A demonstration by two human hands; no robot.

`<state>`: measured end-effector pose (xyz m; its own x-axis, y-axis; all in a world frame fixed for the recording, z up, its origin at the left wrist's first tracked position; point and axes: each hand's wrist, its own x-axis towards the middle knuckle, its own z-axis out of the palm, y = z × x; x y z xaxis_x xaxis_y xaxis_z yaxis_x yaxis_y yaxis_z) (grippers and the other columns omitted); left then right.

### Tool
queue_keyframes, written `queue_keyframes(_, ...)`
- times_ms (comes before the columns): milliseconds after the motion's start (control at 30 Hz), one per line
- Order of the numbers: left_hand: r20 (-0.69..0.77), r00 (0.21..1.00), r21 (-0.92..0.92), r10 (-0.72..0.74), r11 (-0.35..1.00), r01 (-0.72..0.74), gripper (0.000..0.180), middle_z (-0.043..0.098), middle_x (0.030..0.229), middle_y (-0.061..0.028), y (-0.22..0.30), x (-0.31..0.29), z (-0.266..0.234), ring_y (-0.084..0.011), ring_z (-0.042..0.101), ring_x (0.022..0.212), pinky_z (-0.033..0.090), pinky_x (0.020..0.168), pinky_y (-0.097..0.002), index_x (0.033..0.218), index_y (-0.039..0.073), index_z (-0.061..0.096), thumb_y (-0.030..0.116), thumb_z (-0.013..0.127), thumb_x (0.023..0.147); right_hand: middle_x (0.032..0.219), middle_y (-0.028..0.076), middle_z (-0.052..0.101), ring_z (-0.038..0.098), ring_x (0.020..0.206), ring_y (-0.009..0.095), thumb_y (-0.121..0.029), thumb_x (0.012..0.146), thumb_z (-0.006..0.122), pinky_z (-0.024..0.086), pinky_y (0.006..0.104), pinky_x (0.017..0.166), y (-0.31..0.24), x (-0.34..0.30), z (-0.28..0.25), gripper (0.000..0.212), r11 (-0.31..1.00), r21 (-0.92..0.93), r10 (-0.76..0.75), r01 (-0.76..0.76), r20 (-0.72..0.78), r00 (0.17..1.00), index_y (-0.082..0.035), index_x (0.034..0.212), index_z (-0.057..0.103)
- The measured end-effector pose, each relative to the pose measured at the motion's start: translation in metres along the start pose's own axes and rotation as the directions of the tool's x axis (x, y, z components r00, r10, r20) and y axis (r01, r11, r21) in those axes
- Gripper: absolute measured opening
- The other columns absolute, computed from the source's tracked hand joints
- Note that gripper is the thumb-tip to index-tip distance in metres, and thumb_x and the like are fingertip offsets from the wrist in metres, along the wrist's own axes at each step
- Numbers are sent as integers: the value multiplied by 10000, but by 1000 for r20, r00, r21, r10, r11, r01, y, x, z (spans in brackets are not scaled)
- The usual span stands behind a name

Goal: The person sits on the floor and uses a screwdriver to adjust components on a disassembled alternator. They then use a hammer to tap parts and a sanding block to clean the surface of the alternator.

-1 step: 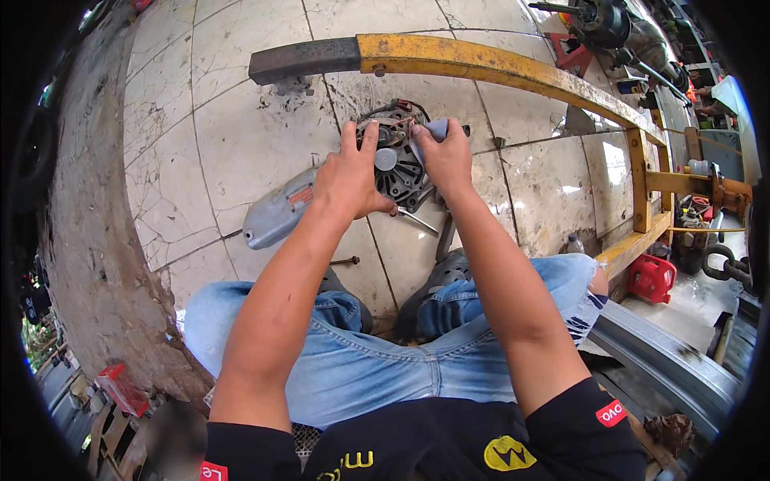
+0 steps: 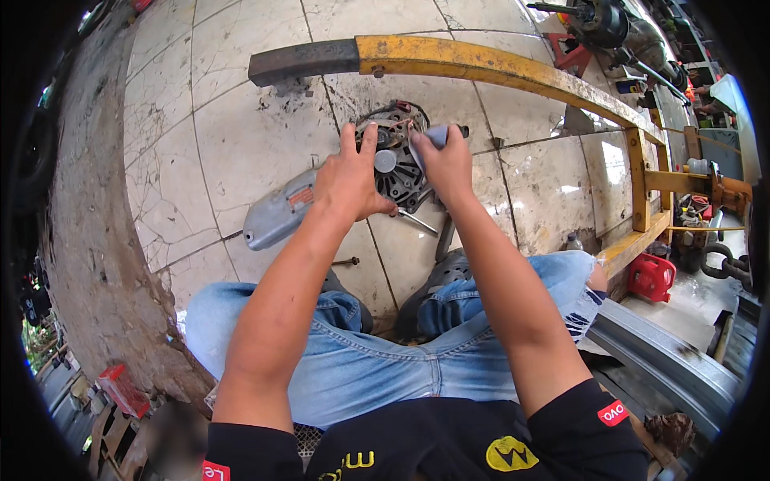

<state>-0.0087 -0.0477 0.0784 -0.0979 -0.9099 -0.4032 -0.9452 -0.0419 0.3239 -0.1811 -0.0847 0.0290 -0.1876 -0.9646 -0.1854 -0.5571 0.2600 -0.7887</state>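
Note:
An alternator (image 2: 387, 160) with a vented dark housing and a round grey cap lies on the tiled floor in front of me. My left hand (image 2: 345, 178) braces its left side, fingers spread over the upper part and thumb at the lower edge. In my right hand (image 2: 449, 167) is a folded grey-blue sheet (image 2: 437, 136), pinched against the alternator's upper right; its contact edge is partly hidden by my fingers. Near my left thumb lies a slim silver tool (image 2: 420, 224), and a dark bar (image 2: 446, 240) rests beside it. A grey metal cylinder-like part (image 2: 274, 215) sits left of the alternator, partly behind my left forearm.
A yellow steel frame (image 2: 481, 61) with a black end arches beyond the alternator and runs down the right. One bolt (image 2: 345, 261) lies before my feet. Right of my knee are a small bottle (image 2: 573, 243), a red container (image 2: 651, 278) and a metal channel (image 2: 666, 353).
My right hand has shifted very slightly, its thumb moving a little down along the grey-blue sheet. The left hand and the alternator stay in place.

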Motion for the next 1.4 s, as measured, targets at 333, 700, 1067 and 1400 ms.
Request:
queue_keyframes(333, 40, 999, 20, -8, 1000, 7, 1326, 249, 1550, -188, 1, 8, 2, -395, 650, 1080, 558, 903, -486, 1577, 175, 194, 447, 959, 529, 884, 190, 696, 673, 807, 349, -330, 830, 775, 508, 424, 735, 9, 10, -4, 383, 999, 46, -19, 17, 62, 998, -12, 954, 601)
queue_keyframes(700, 79, 996, 33, -44, 999, 41, 1381, 210, 1590, -191, 4, 7, -7, -437, 611, 1150, 483, 976, -602, 1588, 181, 155, 460, 960, 502, 870, 171, 689, 664, 798, 305, -322, 840, 777, 505, 397, 736, 18, 4, 2, 391, 997, 64, -40, 40, -7, 999, 9, 947, 598)
queue_keyframes(1067, 60, 997, 33, -39, 999, 37, 1370, 238, 1557, -156, 5, 7, -1, -423, 615, 1153, 417, 1020, -688, 1585, 187, 164, 488, 956, 509, 851, 117, 693, 653, 779, 189, -269, 873, 765, 510, 343, 725, 27, -14, 2, 317, 977, 209, 46, -37, -36, 998, 0, 938, 609)
queue_keyframes(1400, 11, 999, 38, -49, 998, 49, 1370, 190, 1605, -180, 0, 9, 7, -422, 602, 1184, 430, 1012, -656, 1587, 190, 141, 537, 938, 527, 935, 109, 685, 634, 806, 166, -254, 855, 802, 521, 316, 710, 62, -40, -30, 366, 856, 455, 286, -245, -24, 958, 3, 1007, 591)
